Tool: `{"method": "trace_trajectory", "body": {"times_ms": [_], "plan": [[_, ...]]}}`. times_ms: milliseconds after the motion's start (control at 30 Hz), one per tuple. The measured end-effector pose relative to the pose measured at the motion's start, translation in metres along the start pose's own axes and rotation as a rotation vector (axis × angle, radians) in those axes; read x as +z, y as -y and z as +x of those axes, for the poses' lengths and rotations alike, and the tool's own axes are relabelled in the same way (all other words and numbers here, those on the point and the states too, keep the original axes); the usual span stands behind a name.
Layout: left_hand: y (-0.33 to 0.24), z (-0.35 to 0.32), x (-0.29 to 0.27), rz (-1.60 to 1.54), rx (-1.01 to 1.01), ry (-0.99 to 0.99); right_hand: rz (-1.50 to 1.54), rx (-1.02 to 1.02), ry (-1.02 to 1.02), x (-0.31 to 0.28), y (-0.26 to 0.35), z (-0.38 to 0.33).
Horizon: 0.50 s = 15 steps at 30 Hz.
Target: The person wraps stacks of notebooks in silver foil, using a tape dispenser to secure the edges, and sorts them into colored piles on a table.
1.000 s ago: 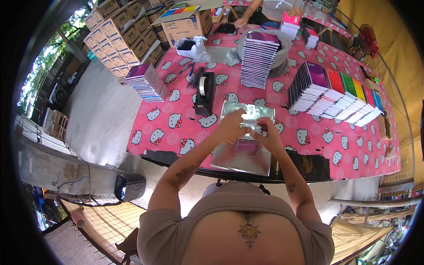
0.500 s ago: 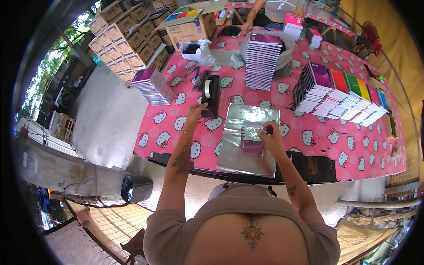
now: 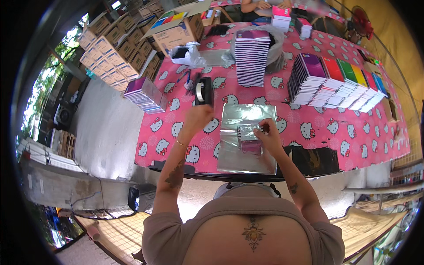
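Observation:
A small purple spiral notebook point(image 3: 250, 145) lies on a stack of clear plastic sheets point(image 3: 229, 160) in front of me. My right hand point(image 3: 268, 133) pinches the notebook's upper right side, fingers closed. My left hand point(image 3: 199, 119) is curled and slightly smeared by motion, at the near end of a black tape dispenser point(image 3: 208, 100) with a pale tape roll point(image 3: 198, 92). Whatever sits between its fingers is too small to make out.
A tall notebook stack point(image 3: 251, 64) stands ahead, a shorter one point(image 3: 145, 96) at left. Rows of colored notebooks point(image 3: 309, 84) fill the right. Beyond are a white plastic bag point(image 3: 187, 55), a cardboard box point(image 3: 181, 35) and another person's hands point(image 3: 265, 5).
My left hand has drawn back slightly from the dispenser's end and turned into a tighter curl. My right hand stays on the notebook. The whole view has shifted a little.

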<state>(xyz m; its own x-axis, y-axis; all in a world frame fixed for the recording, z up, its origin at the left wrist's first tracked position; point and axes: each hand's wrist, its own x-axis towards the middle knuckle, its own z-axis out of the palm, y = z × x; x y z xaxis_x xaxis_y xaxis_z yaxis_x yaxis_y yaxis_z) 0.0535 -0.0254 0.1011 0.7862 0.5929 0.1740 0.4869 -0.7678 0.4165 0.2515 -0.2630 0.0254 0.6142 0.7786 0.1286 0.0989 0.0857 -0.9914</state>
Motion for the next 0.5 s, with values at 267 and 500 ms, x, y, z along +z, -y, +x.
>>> {"method": "trace_trajectory", "body": {"times_ms": [267,500], "plan": [[-0.093,0.095,0.039,-0.069,0.556,0.77,0.028,-0.026,0.009,0.0,0.009,-0.003],[0.002,0.072,0.132,-0.666,0.636,0.767,-0.041,-0.083,-0.006,0.011,0.002,-0.01]]}}
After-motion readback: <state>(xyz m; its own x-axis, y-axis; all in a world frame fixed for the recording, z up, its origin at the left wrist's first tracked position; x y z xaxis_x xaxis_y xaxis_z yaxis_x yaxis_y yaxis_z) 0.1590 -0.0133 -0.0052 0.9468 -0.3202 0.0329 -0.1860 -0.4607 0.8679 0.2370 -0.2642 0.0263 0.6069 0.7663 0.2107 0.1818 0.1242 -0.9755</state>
